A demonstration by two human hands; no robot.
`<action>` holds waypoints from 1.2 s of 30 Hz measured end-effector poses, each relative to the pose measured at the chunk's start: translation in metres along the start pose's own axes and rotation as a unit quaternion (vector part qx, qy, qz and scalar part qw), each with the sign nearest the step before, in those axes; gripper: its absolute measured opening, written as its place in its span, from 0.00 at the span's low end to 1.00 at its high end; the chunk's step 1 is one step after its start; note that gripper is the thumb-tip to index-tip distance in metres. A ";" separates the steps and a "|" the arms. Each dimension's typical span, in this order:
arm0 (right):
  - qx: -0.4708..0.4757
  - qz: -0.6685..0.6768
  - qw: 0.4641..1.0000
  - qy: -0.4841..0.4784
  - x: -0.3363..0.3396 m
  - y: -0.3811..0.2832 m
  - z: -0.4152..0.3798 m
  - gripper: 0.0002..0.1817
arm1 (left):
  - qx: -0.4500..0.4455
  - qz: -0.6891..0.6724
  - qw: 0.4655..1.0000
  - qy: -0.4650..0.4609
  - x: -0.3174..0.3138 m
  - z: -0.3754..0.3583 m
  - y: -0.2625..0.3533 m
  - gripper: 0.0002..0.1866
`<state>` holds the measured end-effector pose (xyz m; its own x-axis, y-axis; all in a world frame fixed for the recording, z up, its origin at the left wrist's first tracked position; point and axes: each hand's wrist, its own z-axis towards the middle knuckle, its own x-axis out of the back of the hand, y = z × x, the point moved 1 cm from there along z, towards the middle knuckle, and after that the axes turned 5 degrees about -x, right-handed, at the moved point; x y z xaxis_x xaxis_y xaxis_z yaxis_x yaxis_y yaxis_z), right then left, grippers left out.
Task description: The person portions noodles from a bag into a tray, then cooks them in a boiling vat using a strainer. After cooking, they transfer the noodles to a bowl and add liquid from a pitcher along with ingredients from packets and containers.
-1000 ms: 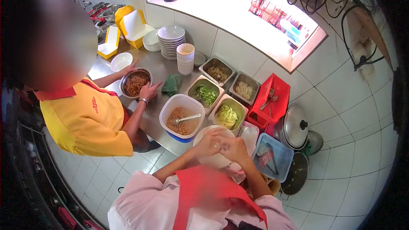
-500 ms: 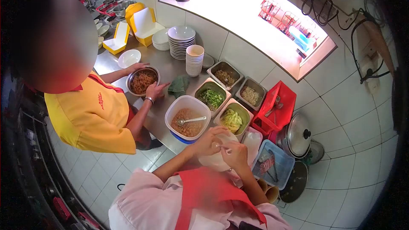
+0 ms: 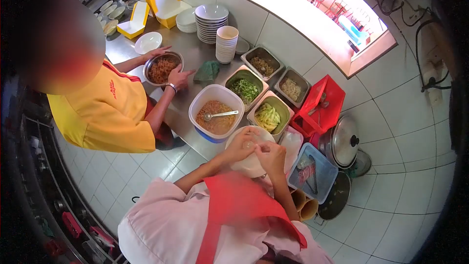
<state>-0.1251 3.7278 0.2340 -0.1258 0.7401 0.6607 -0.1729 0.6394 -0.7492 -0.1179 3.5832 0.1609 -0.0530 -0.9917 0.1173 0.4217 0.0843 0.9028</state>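
Observation:
My left hand (image 3: pixel 238 146) is closed around a small, pale, see-through round thing (image 3: pixel 248 144), whose kind I cannot make out. Close beside it my right hand (image 3: pixel 271 156) is pinched, its fingertips near that thing; what they hold, if anything, is hidden. Beneath both hands is a white bowl (image 3: pixel 250 167), partly covered by them. Just beyond stands a white tub (image 3: pixel 193 112) of brownish minced food with a metal spoon (image 3: pixel 220 115) lying in it. A metal container (image 3: pixel 286 126) of sliced pale-green vegetable is near my right hand.
Metal containers hold chopped greens (image 3: pixel 244 90) and other toppings. A red basket (image 3: pixel 328 102), a blue tray (image 3: pixel 320 186) and a lidded pot (image 3: pixel 343 146) stand to the right. Stacked bowls (image 3: pixel 211 13) and paper cups (image 3: pixel 226 49) line the back. At left, a co-worker (image 3: pixel 112 112) holds a metal bowl (image 3: pixel 146 74).
The view has shifted slightly, and my hands have moved a little apart, showing more of the white bowl. The co-worker's left hand has lifted slightly at the metal bowl's rim.

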 end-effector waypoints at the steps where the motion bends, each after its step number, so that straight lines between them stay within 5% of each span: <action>1: -0.003 -0.002 1.000 -0.001 -0.003 0.003 -0.001 0.07 | 0.002 -0.003 1.000 0.000 0.001 -0.002 -0.002 0.05; 4: 0.005 0.031 0.999 0.005 -0.006 0.015 0.000 0.05 | 0.025 -0.080 0.997 -0.001 0.000 -0.003 -0.007 0.04; 6: 0.010 0.053 0.998 -0.014 -0.006 0.018 0.004 0.06 | 0.130 -0.182 0.974 0.041 -0.001 -0.005 -0.009 0.05; 13: 0.096 0.106 0.989 -0.041 -0.011 0.028 0.004 0.03 | 0.017 0.003 0.999 -0.034 0.016 0.011 0.009 0.08; 20: -0.065 0.139 0.987 0.041 -0.017 0.025 -0.015 0.07 | -0.174 0.260 0.944 -0.103 0.013 0.023 0.020 0.09; 21: -0.127 0.181 0.974 0.052 -0.019 0.028 -0.016 0.07 | -0.174 0.260 0.944 -0.104 0.010 0.023 0.019 0.09; 30: -0.191 0.405 0.893 -0.039 -0.023 0.044 -0.008 0.10 | -0.167 0.222 0.958 -0.072 0.014 0.018 0.022 0.06; 36: -0.161 0.422 0.888 -0.088 -0.028 0.051 -0.001 0.10 | -0.122 0.181 0.975 -0.030 0.015 0.015 0.016 0.05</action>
<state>-0.1289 3.7400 0.1775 -0.2333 0.9580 -0.1668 0.3407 -0.0802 -0.9367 -0.1253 3.5714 0.1827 0.0893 -0.8932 0.4407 0.6254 0.3946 0.6732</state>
